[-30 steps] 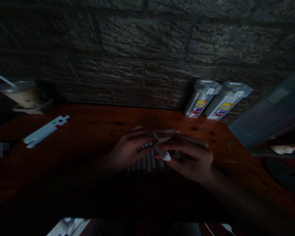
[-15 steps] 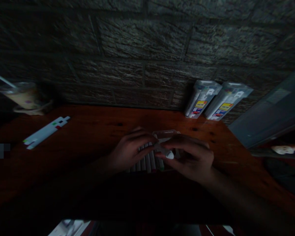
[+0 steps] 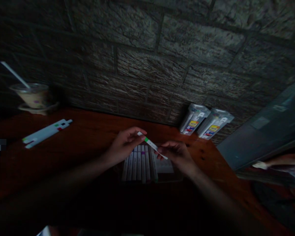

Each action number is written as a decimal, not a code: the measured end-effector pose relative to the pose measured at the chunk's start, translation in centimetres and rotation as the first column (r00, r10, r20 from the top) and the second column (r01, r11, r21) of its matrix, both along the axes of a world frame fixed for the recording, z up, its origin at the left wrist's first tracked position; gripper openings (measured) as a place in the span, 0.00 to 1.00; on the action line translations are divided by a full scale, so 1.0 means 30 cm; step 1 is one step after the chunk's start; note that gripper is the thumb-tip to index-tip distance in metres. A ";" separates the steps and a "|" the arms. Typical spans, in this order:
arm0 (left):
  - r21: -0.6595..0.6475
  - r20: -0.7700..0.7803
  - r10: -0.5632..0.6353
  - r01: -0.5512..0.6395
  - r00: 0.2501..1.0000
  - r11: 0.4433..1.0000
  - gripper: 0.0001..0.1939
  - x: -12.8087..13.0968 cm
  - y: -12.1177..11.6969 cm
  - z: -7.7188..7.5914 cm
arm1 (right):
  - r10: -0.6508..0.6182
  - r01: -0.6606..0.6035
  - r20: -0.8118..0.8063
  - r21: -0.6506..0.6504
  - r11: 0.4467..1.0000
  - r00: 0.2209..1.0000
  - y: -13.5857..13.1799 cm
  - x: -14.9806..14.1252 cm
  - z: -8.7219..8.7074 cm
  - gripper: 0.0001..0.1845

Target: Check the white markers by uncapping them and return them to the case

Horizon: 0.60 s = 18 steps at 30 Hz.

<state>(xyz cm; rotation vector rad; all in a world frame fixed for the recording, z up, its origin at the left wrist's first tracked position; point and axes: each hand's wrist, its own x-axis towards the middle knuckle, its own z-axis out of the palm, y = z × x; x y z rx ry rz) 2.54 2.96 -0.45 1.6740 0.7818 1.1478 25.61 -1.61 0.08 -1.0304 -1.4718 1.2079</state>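
Slim white marker with green band (image 3: 151, 144): held slantwise above the row of white markers (image 3: 137, 164) in a shallow clear plastic case (image 3: 178, 175) on the brown wooden worktop (image 3: 93, 123). Left hand (image 3: 124, 144): pinching the banded end. Right hand (image 3: 177, 154): fingers closed round the lower end. Two upright clear plastic marker boxes (image 3: 203, 122): by the grey brick wall (image 3: 140, 65).

Both forearms converging, left hand (image 3: 125, 143) and right hand (image 3: 176, 153) pinching, fingers curled.
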 end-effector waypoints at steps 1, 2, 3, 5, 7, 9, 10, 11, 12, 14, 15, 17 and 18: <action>-0.006 0.017 0.004 -0.004 1.000 1.000 0.10 0.002 0.000 0.001 | 0.030 -0.031 -0.008 -0.026 0.999 1.000 -0.001 0.000 -0.001 0.09; -0.012 0.031 0.006 -0.006 1.000 1.000 0.09 0.004 -0.002 0.002 | 0.061 -0.062 -0.020 -0.052 0.997 0.998 -0.002 0.000 -0.001 0.09; -0.020 0.039 0.005 -0.004 0.999 1.000 0.09 0.006 -0.006 0.002 | 0.090 -0.092 -0.039 -0.076 0.993 0.995 -0.004 -0.002 -0.001 0.09; -0.026 0.047 -0.014 0.015 0.999 1.000 0.10 0.011 -0.019 0.001 | 0.155 -0.163 -0.072 -0.116 0.980 0.985 -0.010 -0.009 -0.001 0.10; -0.006 0.033 -0.046 0.046 0.998 0.999 0.11 0.016 -0.038 0.000 | 0.217 -0.227 -0.084 -0.126 0.966 0.973 -0.017 -0.018 -0.002 0.08; 0.032 0.011 -0.071 0.071 0.997 0.997 0.14 0.021 -0.064 0.003 | 0.254 -0.260 -0.075 -0.093 0.961 0.964 -0.025 -0.027 -0.004 0.07; 0.053 0.002 -0.082 0.082 0.997 0.995 0.16 0.023 -0.078 0.005 | 0.260 -0.264 -0.062 -0.062 0.963 0.964 -0.029 -0.030 -0.004 0.07; 0.074 -0.002 -0.091 0.091 0.996 0.993 0.17 0.026 -0.092 0.007 | 0.256 -0.257 -0.047 -0.021 0.966 0.965 -0.032 -0.032 -0.005 0.07; 0.096 -0.004 -0.100 0.099 0.995 0.990 0.17 0.027 -0.105 0.010 | 0.241 -0.240 -0.032 0.025 0.970 0.970 -0.035 -0.034 -0.004 0.07; 0.148 -0.009 -0.092 0.093 0.996 0.985 0.16 0.030 -0.124 0.012 | 0.174 -0.172 -0.011 0.121 0.978 0.985 -0.038 -0.033 -0.003 0.07; 0.180 -0.016 -0.074 0.075 0.997 0.981 0.16 0.030 -0.129 0.013 | 0.131 -0.128 -0.004 0.164 0.978 0.991 -0.037 -0.031 -0.002 0.08; 0.250 -0.033 -0.021 0.029 0.999 0.968 0.16 0.028 -0.133 0.011 | 0.046 -0.045 0.000 0.226 0.973 0.999 -0.034 -0.026 -0.001 0.09; 0.283 -0.043 0.005 0.008 0.999 0.959 0.15 0.027 -0.132 0.010 | 0.015 -0.015 0.002 0.246 0.969 1.000 -0.032 -0.023 -0.002 0.10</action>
